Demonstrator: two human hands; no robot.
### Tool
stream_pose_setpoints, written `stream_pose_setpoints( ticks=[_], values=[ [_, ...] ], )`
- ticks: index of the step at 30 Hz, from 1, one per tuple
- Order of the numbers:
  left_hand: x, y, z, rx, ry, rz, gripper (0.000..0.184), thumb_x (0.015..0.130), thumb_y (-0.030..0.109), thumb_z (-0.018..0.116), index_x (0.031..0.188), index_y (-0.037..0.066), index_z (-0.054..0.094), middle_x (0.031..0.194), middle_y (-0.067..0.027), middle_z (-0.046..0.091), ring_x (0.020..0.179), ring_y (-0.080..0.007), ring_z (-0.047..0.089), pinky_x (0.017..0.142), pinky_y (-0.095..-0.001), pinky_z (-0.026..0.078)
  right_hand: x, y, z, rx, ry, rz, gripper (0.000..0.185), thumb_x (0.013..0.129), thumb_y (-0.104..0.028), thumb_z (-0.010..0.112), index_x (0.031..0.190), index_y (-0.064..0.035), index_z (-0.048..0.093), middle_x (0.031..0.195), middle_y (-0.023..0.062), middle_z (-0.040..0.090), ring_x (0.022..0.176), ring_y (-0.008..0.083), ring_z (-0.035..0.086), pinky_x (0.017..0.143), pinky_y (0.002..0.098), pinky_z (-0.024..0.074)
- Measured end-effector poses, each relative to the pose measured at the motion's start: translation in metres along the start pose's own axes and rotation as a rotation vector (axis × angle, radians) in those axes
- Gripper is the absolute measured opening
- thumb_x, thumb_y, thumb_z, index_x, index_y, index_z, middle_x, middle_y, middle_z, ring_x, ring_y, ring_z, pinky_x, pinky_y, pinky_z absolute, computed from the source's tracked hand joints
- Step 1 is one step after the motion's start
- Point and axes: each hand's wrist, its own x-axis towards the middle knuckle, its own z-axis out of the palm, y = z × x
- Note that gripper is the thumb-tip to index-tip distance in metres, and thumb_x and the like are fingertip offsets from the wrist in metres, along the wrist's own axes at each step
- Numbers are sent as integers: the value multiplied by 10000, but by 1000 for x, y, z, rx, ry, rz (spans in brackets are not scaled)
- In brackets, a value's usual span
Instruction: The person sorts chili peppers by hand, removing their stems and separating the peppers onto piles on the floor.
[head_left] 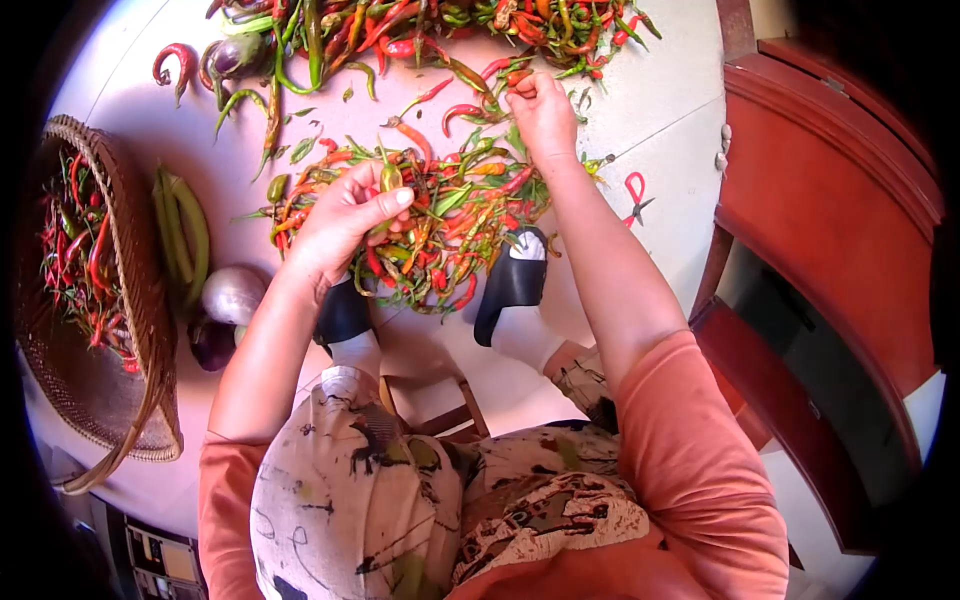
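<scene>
My left hand [355,215] is closed on a greenish pepper [390,178], held between thumb and fingers above a pile of red and green peppers [440,270] on the floor. My right hand [543,115] is further forward, at the near edge of a second pepper heap [400,40]. Its thumb and index finger are pinched together beside a reddish pepper; whether they grip it is too small to tell.
A woven basket [150,330] with red peppers lies at the left, beside long green vegetables [182,230] and a round purple-white one [233,295]. Red-handled scissors [635,200] lie right. Red wooden furniture [820,200] stands far right. My feet flank the near pile.
</scene>
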Motion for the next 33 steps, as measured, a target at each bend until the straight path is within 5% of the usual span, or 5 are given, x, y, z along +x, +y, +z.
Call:
stream_pose_setpoints(
  ticks=[9,11,14,20,33],
  values=[
    [19,2,10,-260,-11,-16,298,865,165,591,1111,0,556,988,-108,635,834,-178,635,721,-288,532,-61,-28,-42,-12,17,46,163,767,-135,619,920,-80,618,806,61,618,707,194,599,660,323,488],
    [21,1,14,-286,-62,18,389,877,156,562,1215,-21,486,1158,-167,575,1015,-235,599,882,-353,502,-72,-35,-30,725,-157,319,191,792,-102,627,968,-30,613,805,17,609,705,102,567,637,265,471],
    [26,-1,16,-457,-27,43,401,888,143,540,1239,-28,451,1161,-165,566,1041,-240,580,908,-377,484,-85,-81,-31,946,-443,266,197,808,-76,632,979,20,612,811,-13,597,734,48,538,647,216,454],
    [23,4,-10,-347,-11,100,320,894,147,538,1168,-17,512,949,-122,626,777,-166,624,716,-315,549,0,-42,-11,50,117,-333,176,800,-111,582,964,-97,646,990,111,602,857,276,607,771,330,487],
    [13,-1,-9,-360,-40,65,261,891,140,542,1101,-15,537,923,-115,619,763,-164,615,696,-293,539,-26,-39,-43,-323,25,-42,188,792,-266,613,953,-178,654,863,79,632,740,270,626,662,380,493]
  ],
)
